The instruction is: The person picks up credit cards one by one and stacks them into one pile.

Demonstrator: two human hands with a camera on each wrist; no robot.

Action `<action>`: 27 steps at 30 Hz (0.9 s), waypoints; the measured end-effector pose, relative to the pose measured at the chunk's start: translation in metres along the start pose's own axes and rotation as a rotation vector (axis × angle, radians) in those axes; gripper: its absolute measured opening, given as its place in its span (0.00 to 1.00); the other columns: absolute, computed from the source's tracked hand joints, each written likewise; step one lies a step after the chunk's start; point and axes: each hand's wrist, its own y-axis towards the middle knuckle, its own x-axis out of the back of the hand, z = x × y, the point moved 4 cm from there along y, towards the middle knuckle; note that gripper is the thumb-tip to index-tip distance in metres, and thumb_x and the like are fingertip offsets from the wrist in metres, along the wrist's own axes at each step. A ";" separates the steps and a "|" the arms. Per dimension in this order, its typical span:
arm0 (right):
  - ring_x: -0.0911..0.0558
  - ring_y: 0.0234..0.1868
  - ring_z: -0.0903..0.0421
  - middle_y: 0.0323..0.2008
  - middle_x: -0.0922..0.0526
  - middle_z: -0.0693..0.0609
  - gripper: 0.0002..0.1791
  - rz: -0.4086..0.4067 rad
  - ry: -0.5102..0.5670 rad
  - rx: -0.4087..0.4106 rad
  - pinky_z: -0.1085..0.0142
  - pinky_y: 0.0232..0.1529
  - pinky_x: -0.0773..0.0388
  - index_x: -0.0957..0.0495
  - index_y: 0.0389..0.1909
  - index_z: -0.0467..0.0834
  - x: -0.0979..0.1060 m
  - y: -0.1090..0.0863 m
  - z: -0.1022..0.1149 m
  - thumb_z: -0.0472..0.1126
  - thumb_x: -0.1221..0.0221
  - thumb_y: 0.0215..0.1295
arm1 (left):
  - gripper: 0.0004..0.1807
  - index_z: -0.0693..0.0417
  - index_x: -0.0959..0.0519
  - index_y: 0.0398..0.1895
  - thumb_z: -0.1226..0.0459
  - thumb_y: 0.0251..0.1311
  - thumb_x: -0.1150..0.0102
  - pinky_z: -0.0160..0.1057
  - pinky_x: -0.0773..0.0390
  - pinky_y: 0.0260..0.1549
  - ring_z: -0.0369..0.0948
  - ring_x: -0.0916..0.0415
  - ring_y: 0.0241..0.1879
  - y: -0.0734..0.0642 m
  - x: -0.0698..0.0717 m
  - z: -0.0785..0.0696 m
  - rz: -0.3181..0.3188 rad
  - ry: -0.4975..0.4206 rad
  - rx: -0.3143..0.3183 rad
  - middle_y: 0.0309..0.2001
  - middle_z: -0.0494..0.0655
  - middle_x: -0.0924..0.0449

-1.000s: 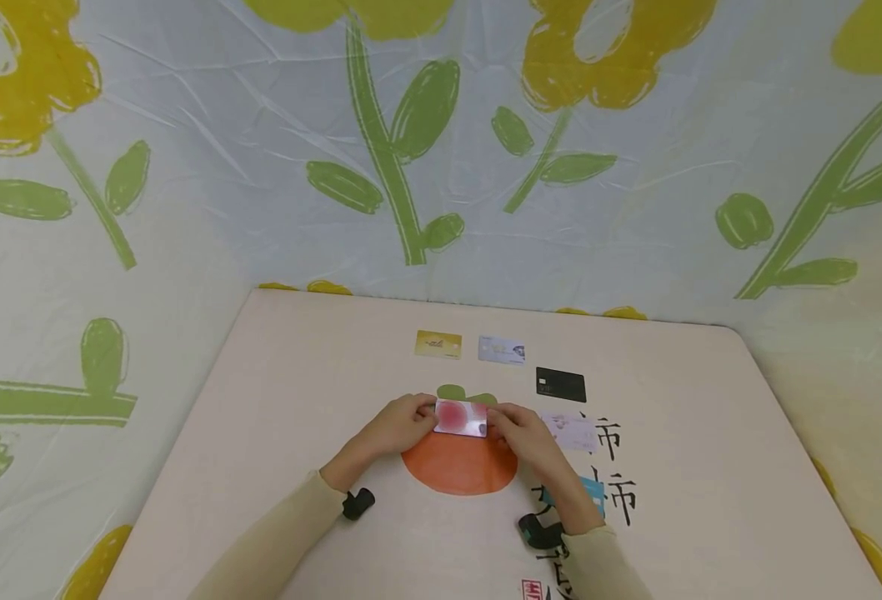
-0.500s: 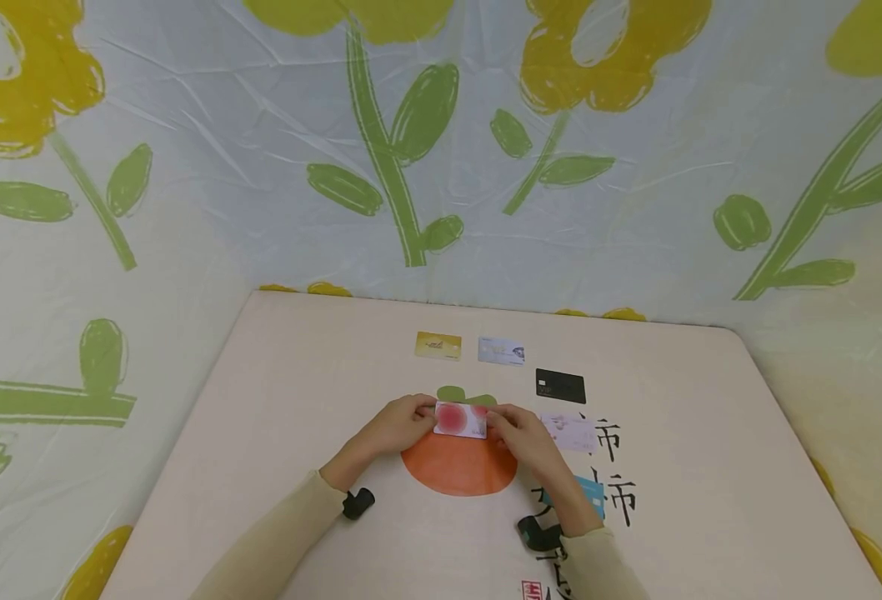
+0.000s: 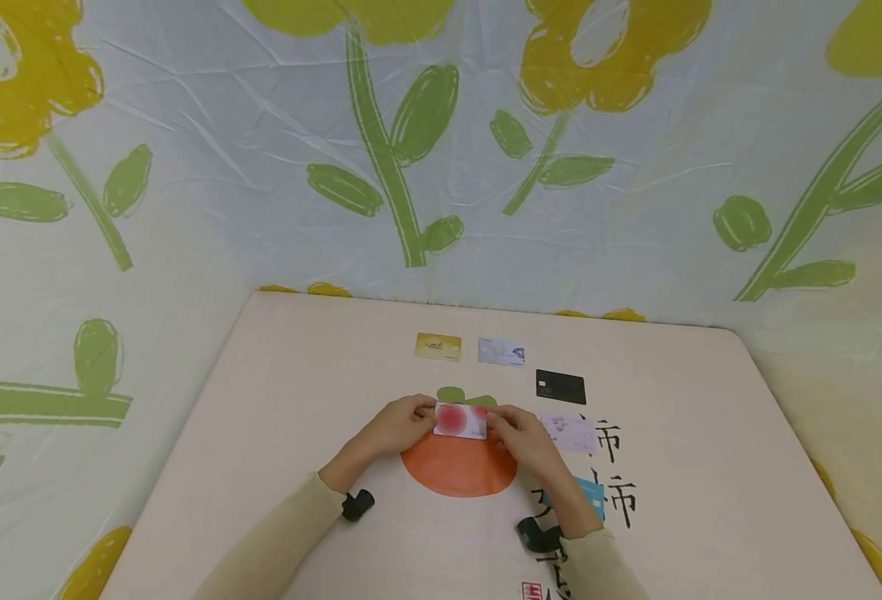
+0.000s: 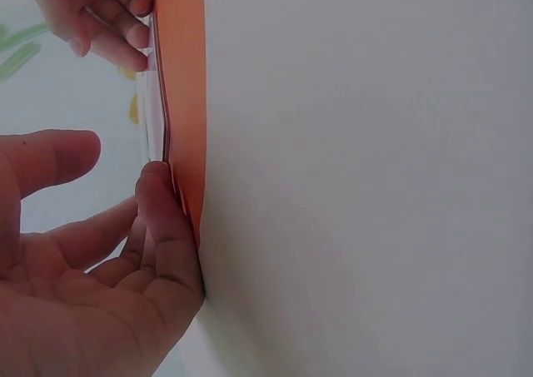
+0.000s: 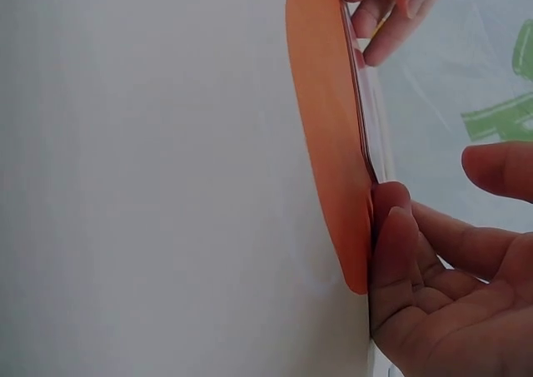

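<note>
In the head view a white bank card with pink-red circles lies level, low over the orange persimmon print on the table mat. My left hand holds its left short edge by the fingertips. At the opposite short edge, my right hand grips it the same way. From the left wrist view, the card shows edge-on just over the orange print, and the left fingers bend against its end with their knuckles down at the mat. The right wrist view mirrors this, with the right fingers at the card's end.
Beyond the hands lie a gold card, a silver card and a black card. A pale pink card is right of the right hand. The right forearm partly covers a blue card. A floral cloth hangs behind the table.
The glare on the held card has gone and its face shows evenly; it sits slightly nearer me. Both hands keep their hold and have barely moved.
</note>
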 end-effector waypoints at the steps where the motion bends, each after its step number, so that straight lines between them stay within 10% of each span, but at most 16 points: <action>1: 0.21 0.40 0.48 0.42 0.18 0.43 0.19 0.000 -0.001 0.002 0.57 0.43 0.21 0.22 0.56 0.33 0.001 0.000 0.000 0.44 0.44 0.75 | 0.20 0.61 0.22 0.59 0.62 0.66 0.46 0.44 0.26 0.49 0.41 0.26 0.45 0.000 0.001 0.000 0.001 -0.004 0.000 0.43 0.43 0.21; 27: 0.18 0.46 0.45 0.43 0.18 0.44 0.20 -0.122 -0.219 0.248 0.52 0.49 0.22 0.23 0.58 0.37 0.014 0.073 0.039 0.42 0.38 0.69 | 0.20 0.60 0.22 0.58 0.60 0.66 0.38 0.47 0.24 0.54 0.47 0.19 0.49 0.052 0.058 0.021 -0.202 -0.011 0.030 0.45 0.49 0.17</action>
